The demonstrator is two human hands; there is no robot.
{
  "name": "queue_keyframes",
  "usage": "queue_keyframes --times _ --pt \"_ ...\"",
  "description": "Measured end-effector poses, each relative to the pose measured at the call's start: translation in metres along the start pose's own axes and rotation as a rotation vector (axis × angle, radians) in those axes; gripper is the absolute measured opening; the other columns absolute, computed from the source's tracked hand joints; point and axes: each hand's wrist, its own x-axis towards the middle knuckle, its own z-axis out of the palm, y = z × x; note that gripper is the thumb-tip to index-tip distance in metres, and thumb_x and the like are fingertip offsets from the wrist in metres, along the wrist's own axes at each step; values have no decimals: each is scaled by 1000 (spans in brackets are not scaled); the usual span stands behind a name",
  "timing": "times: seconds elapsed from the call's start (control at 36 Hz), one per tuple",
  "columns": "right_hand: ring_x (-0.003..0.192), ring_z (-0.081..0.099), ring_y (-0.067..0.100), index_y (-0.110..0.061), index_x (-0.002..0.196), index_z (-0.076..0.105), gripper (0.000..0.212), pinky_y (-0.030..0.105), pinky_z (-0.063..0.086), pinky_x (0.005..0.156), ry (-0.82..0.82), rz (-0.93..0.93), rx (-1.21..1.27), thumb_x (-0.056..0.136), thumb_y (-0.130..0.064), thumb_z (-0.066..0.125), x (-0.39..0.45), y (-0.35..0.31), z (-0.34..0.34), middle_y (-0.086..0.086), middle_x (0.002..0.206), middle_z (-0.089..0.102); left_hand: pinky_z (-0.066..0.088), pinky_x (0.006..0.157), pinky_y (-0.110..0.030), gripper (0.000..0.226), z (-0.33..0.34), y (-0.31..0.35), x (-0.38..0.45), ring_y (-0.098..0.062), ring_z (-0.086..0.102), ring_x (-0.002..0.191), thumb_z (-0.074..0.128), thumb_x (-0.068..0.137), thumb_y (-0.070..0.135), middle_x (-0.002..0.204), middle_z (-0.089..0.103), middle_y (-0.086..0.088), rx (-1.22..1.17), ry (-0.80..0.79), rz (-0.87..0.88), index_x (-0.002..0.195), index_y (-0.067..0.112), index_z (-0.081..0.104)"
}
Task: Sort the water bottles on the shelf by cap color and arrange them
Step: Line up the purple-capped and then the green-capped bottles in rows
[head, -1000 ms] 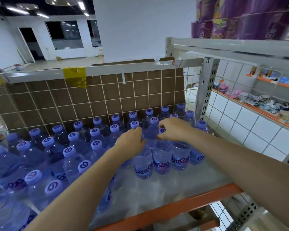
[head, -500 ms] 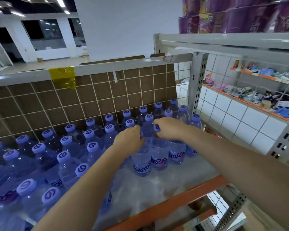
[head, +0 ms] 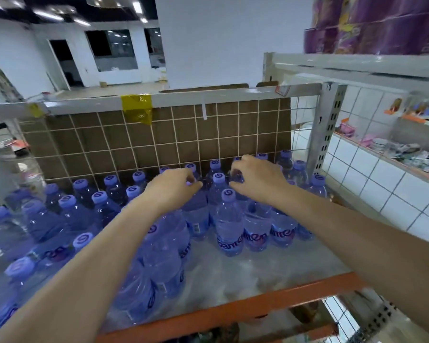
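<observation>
Nearest, both forearms reach over the orange front edge of the shelf (head: 233,315). A strip of bare shelf lies below the wrists on the right, while bottles on the left stand close to the front edge.

Further in, the left hand (head: 171,188) has its fingers (head: 192,185) curled down onto the top of one water bottle (head: 196,219), pinching at the cap, which they mostly hide. Just right of those fingers stands a free bottle with a purple cap (head: 228,195). Beyond it, the right hand (head: 258,179) grips the neck of another bottle (head: 237,175), fingers bent round it; its cap is hidden.

The bottles look full, so each should be fairly heavy for its size, with thin walls that give under a squeeze and smooth plastic that may slip. The stiff cap and neck seem the safest hold.

Every cap showing is the same purple; I count roughly two dozen, but blur on the left and the hands prevent an exact count. Behind the fingers rises the wire grid backed with brown board (head: 183,134).
</observation>
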Motion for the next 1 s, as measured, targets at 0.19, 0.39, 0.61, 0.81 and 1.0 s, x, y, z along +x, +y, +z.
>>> queue_keyframes --times 0.19,0.39,0.61,0.81,1.0 --pt "96 59 22 -23 100 68 20 30 36 67 -132 -166 176 90 -36 57 6 -44 16 -6 94 60 41 68 -29 30 12 -19 -43 -26 58 95 46 93 43 105 62 -5 191 -72 -152 96 18 62" --pt "112 55 29 -19 130 55 46 36 46 83 -279 -238 233 93 -46 55 11 -70 29 7 124 59 41 64 -29 31 22 -36 -69 -24 55 80 59 86 42 84 55 -2 130 -159 -335 70 21 43" --pt "103 56 35 -11 119 50 41 36 41 70 -348 -224 279 92 -40 60 27 -110 42 15 118 56 45 69 -32 36 31 -42 -84 -25 57 89 59 85 48 96 55 -2 79 -158 -346 101 20 44" --pt "84 48 27 -12 115 51 30 33 35 60 -378 -191 240 93 -30 60 35 -122 47 8 96 49 48 69 -34 16 28 -52 -83 -25 57 80 55 88 32 84 54 0 -36 -95 -233 86 22 43" --pt "69 45 17 -17 94 56 15 28 27 48 -274 -104 259 85 -27 62 26 -108 31 -6 73 43 48 66 -35 12 29 -59 -70 -26 57 76 56 83 26 83 60 -3 -125 -27 -149 88 16 50"
